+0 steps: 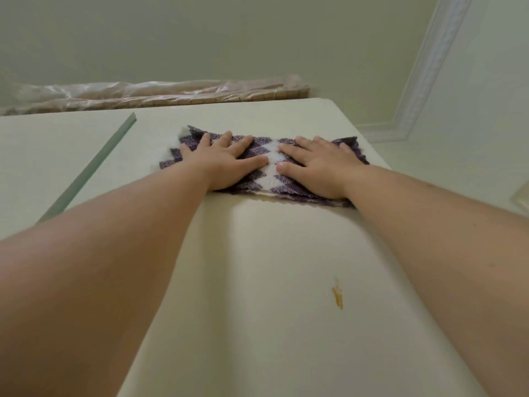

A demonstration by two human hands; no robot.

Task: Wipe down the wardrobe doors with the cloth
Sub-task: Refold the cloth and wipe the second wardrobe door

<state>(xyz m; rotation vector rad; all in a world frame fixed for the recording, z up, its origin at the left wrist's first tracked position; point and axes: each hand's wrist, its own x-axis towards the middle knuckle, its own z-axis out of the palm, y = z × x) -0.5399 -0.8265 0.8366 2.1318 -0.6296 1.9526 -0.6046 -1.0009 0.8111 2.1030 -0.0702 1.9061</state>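
Left hand (226, 164), right hand (317, 167), pressing one cloth (266, 147), one door (272, 267)

A room in a home: a tall cream wardrobe door (257, 253) rises toward a ceiling (200, 32) edged with white cornice moulding (423, 70), with a plastic-wrapped roll (160, 93) lying on top.

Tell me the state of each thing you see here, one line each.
cloth: spread flat on the door, near its top, under both hands.
left hand: fingers straight, pressing the cloth.
right hand: fingers straight, pressing the cloth.
wardrobe door: bears a yellow-orange mark below the cloth.
plastic-wrapped roll: lying above the door's top.
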